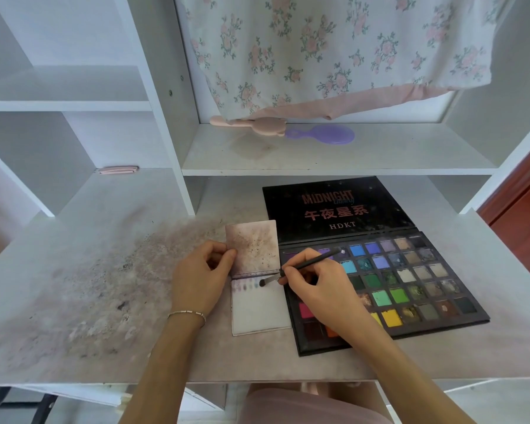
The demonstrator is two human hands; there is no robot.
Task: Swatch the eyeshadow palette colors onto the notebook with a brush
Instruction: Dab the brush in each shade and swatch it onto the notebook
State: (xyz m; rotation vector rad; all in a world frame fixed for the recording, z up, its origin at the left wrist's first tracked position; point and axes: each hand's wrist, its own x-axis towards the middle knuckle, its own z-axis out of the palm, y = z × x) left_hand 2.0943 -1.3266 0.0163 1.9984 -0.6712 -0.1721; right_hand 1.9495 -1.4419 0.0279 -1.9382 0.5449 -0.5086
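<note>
A small notebook (259,313) lies open on the desk, its stained upper page (253,246) flipped up. A row of faint purple and blue swatches runs along the top of the white lower page. My left hand (201,278) pinches the left edge of the upper page. My right hand (314,290) grips a black brush (306,264), and its dark bristle tip touches the lower page at the right end of the swatch row. The open black eyeshadow palette (410,283), with several coloured pans, lies right of the notebook, partly under my right hand.
The palette's black lid (337,209) lies flat behind the pans. Powder stains cover the left part of the white desk (89,286). On the shelf above lie a pink hand mirror (257,125) and a purple one (328,134), under a floral cloth (334,50).
</note>
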